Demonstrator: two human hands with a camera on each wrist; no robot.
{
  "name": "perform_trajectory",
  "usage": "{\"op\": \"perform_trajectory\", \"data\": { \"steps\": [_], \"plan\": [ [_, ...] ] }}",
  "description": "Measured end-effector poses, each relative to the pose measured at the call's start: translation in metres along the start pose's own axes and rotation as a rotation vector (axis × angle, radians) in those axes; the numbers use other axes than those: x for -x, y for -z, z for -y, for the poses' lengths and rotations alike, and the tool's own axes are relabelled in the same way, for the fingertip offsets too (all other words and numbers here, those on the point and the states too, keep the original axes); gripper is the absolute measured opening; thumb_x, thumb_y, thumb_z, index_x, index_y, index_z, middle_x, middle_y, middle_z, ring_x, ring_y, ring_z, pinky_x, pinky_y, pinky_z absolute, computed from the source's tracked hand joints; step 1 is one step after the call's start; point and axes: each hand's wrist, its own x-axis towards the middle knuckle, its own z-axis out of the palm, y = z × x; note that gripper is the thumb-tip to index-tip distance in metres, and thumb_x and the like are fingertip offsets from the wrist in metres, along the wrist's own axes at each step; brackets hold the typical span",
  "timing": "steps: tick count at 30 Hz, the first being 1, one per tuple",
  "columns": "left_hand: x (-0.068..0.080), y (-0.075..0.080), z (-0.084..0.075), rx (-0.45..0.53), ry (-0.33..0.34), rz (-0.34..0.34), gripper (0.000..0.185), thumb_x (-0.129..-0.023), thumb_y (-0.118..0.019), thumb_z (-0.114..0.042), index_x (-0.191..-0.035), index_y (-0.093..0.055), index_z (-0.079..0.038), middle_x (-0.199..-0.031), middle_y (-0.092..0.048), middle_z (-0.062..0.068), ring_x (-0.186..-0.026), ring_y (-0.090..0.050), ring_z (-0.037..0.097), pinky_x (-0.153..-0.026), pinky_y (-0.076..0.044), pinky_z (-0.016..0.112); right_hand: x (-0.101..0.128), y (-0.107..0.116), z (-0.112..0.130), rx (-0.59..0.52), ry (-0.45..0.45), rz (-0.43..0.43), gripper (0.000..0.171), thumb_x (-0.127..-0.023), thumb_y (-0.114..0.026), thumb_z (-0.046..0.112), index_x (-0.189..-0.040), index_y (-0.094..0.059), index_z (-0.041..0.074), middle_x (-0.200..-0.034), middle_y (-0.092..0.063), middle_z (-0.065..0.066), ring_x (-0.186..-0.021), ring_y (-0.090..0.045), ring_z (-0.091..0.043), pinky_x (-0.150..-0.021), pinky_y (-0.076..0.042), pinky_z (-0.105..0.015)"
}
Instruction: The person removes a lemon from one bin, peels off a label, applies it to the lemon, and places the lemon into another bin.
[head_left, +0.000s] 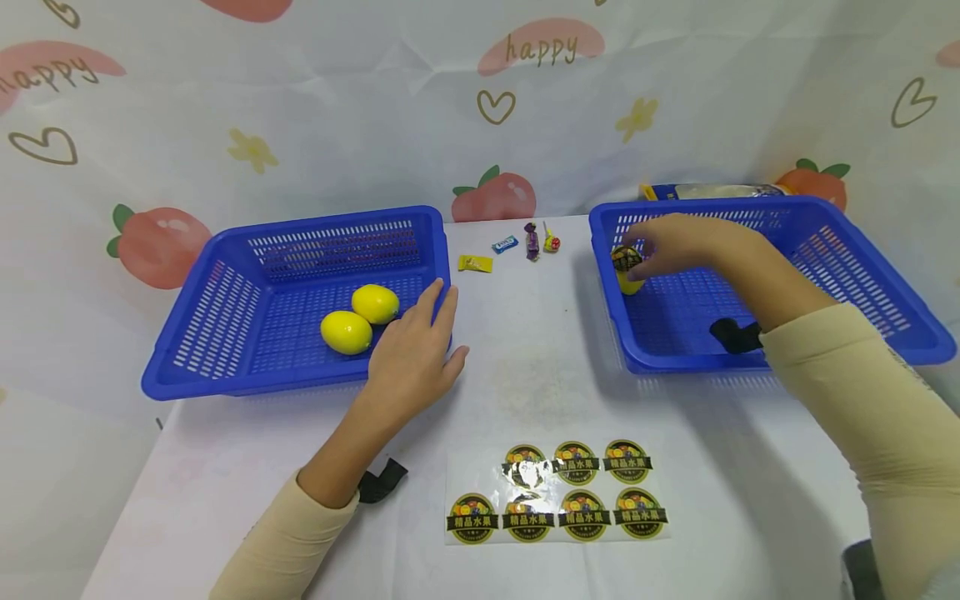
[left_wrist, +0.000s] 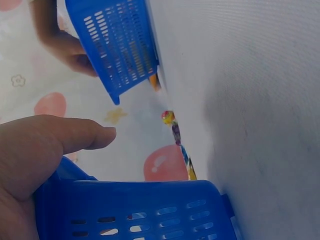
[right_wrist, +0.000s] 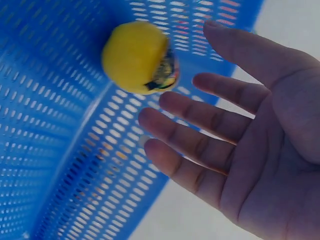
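My right hand (head_left: 678, 242) is over the left end of the right blue basket (head_left: 697, 363). In the right wrist view its fingers are spread and slightly bent, holding nothing. Just beyond the fingertips a yellow lemon (right_wrist: 132, 55) lies in that basket, with a black round fruit sticker (right_wrist: 165, 70) on its side. My left hand (head_left: 408, 358) lies over the right rim of the left blue basket (head_left: 262, 385), fingers extended. Inside that basket are two yellow lemons, a nearer one (head_left: 346, 332) and a farther one (head_left: 375, 304), both beside the left hand.
A clear sheet (head_left: 472, 467) bearing several round fruit stickers (head_left: 585, 515) lies at the front. Between the baskets at the back are a yellow candy (head_left: 476, 263), a blue candy (head_left: 505, 244), a purple candy (head_left: 532, 242) and a lollipop (head_left: 552, 242). A package (head_left: 720, 191) stands behind the right basket.
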Motion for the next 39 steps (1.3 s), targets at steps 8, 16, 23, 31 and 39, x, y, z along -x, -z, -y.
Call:
{"op": "perform_trajectory", "data": {
  "steps": [8, 16, 23, 31, 39],
  "plan": [
    [-0.001, -0.001, -0.001, 0.000, 0.004, -0.001, 0.079, -0.093, -0.071, -0.035, -0.154, -0.035, -0.002, -0.158, -0.032, 0.021, -0.127, -0.053, 0.038, -0.094, -0.051, 0.051, 0.023, 0.006, 0.021, -0.008, 0.035, 0.051, 0.053, -0.096, -0.069, 0.033, -0.138, -0.056, 0.003, -0.122, -0.064, -0.020, -0.115, -0.058, -0.042, -0.091, -0.050, -0.060],
    [-0.002, 0.003, 0.002, 0.087, 0.023, 0.079, 0.084, -0.093, -0.070, -0.041, -0.157, -0.031, -0.005, -0.160, -0.027, 0.019, -0.127, -0.053, 0.039, -0.097, -0.050, 0.052, 0.049, -0.018, 0.062, 0.118, -0.068, -0.036, 0.057, -0.099, -0.058, 0.049, -0.131, -0.060, 0.001, -0.114, -0.067, -0.017, -0.108, -0.062, -0.038, -0.090, -0.049, -0.060],
    [-0.002, 0.022, 0.029, 0.392, 0.073, 0.226, 0.089, -0.095, -0.054, -0.063, -0.161, -0.021, -0.013, -0.166, -0.015, 0.009, -0.148, -0.024, 0.033, -0.114, -0.027, 0.057, 0.066, -0.060, 0.089, 0.095, -0.184, -0.117, 0.082, -0.100, -0.054, 0.052, -0.147, -0.033, -0.012, -0.114, -0.064, -0.030, -0.101, -0.064, -0.044, -0.081, -0.051, -0.061],
    [0.004, 0.041, 0.076, 0.403, 0.226, 0.274, 0.076, -0.100, -0.057, -0.048, -0.157, -0.030, -0.006, -0.161, -0.024, 0.021, -0.144, -0.026, 0.044, -0.110, -0.025, 0.067, 0.067, -0.095, 0.092, -0.017, -0.187, -0.246, 0.086, -0.101, -0.055, 0.037, -0.152, -0.008, -0.015, -0.074, -0.062, -0.013, -0.066, -0.063, -0.028, -0.057, -0.051, -0.049],
    [0.009, 0.046, 0.110, 0.321, 0.370, 0.424, 0.077, -0.094, -0.068, -0.036, -0.150, -0.034, 0.006, -0.144, -0.039, 0.033, -0.125, -0.041, 0.048, -0.104, -0.032, 0.069, 0.069, -0.103, 0.087, -0.032, -0.183, -0.283, 0.093, -0.097, -0.061, 0.038, -0.154, -0.007, -0.012, -0.067, -0.058, -0.008, -0.063, -0.061, -0.027, -0.057, -0.051, -0.049]
  ]
}}
